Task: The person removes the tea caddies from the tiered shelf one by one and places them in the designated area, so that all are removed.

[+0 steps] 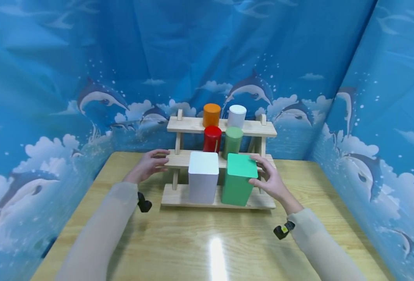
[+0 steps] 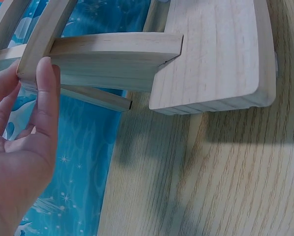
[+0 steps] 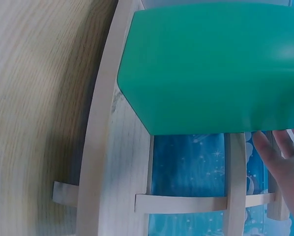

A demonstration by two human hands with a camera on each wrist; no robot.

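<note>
My left hand (image 1: 151, 166) is at the left end of the middle shelf of a wooden three-tier display stand (image 1: 180, 159). In the left wrist view, thumb and fingers pinch that shelf's end. On the other side, my right hand (image 1: 270, 177) rests against the right side of a green box (image 1: 237, 187), fingers spread near its top edge and thumb lower down. That box stands upright on the bottom shelf, beside a white box (image 1: 203, 181). A red cylinder (image 1: 212, 138) and a pale green cylinder (image 1: 233, 140) stand on the middle shelf, partly hidden behind the boxes.
On the top shelf are an orange cylinder (image 1: 211, 115) and a white cylinder (image 1: 237, 116). The stand sits on a wood-grain table (image 1: 178, 238). Blue dolphin-print cloth (image 1: 178, 50) hangs behind it and along the sides.
</note>
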